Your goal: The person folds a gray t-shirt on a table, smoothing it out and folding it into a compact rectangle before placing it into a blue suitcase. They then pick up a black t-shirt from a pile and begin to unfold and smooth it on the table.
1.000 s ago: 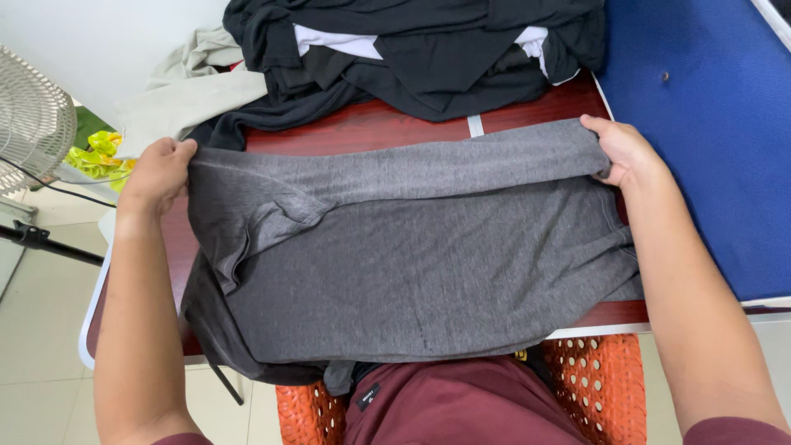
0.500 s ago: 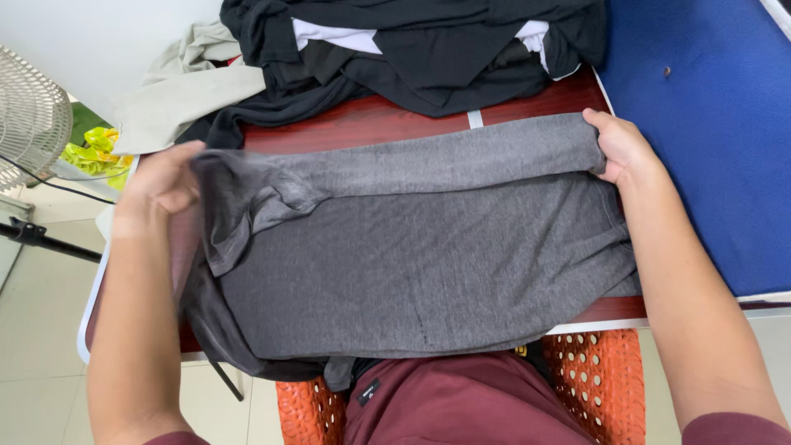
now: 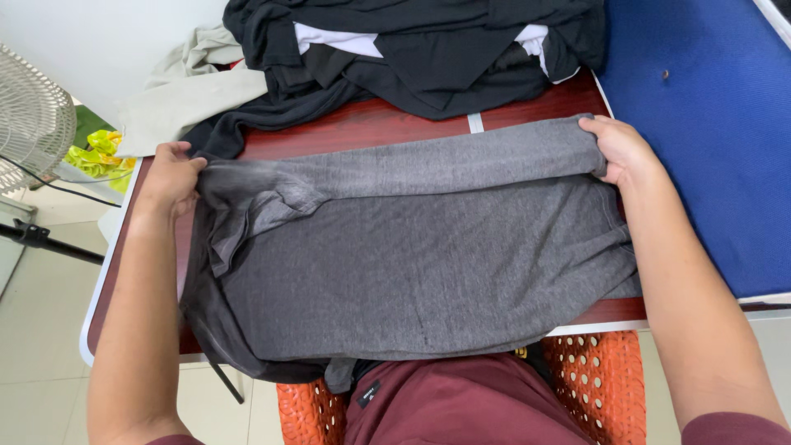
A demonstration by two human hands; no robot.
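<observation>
A dark red wooden desk (image 3: pixel 395 124) with a white edge stands by a plain white wall (image 3: pixel 107 41). A blue board (image 3: pixel 700 124) lies along one side. The floor (image 3: pixel 41 330) has pale tiles. A round fan (image 3: pixel 29 115) stands on the floor beside the desk. An orange chair with holes (image 3: pixel 593 379) sits below. The light is bright.

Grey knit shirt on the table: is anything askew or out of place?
Yes. The grey knit shirt is bunched and creased at the end gripped by the left hand, and its near edge droops over the front edge of the dark red wooden table. The end held by the right hand lies flatter.
</observation>
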